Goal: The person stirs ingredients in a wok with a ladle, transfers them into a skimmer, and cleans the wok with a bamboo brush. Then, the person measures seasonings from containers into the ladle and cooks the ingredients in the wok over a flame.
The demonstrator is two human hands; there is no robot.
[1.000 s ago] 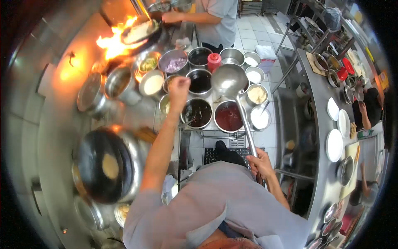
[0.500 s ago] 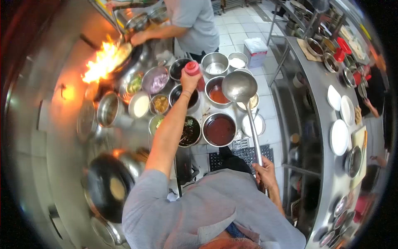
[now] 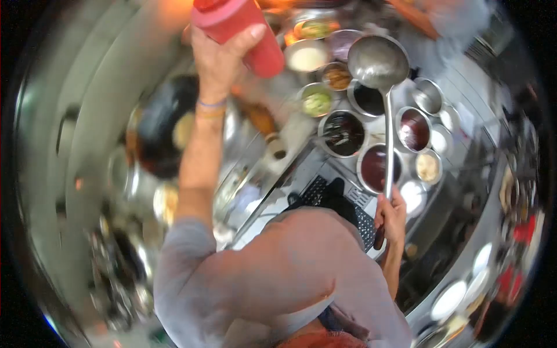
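My left hand is raised at the top of the head view, its fingers wrapped round a red plastic squeeze bottle. Low on the right side, my right hand grips the long handle of a metal ladle. The ladle's bowl hangs over the pots, partly covering a pot of black sauce. Just beyond the right hand stands a pot of dark red sauce, with the ladle handle crossing in front of it. A black wok is left of my left forearm.
More pots hold dark liquid, green pieces, a white substance and chopped purple pieces. A bottle lies or stands near the wok, blurred. White plates line the counter at right. Another person's arm shows at top right.
The view has swung towards the left. My left hand has lifted the red bottle away from the pots and over to the left. The ladle stays in my right hand.
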